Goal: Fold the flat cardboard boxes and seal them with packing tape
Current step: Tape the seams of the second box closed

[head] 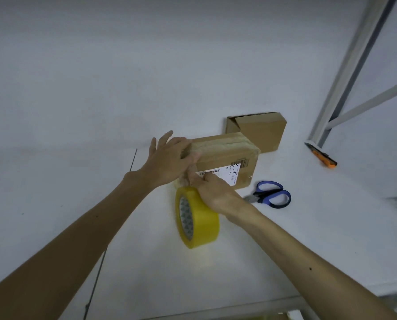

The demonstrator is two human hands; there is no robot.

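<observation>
Tape roll (201, 224) in right hand (216, 192), box (227, 153) steadied

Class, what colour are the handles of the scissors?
Blue, on the scissors; the head view shows it best.

Packing bench, prob. a workshop: plain white worktop (100, 100), alu frame (345, 72) far right of fingers (205, 179), scissors (273, 195) just right, orange cutter (324, 158) beyond, tape roll (199, 222) just below.
</observation>
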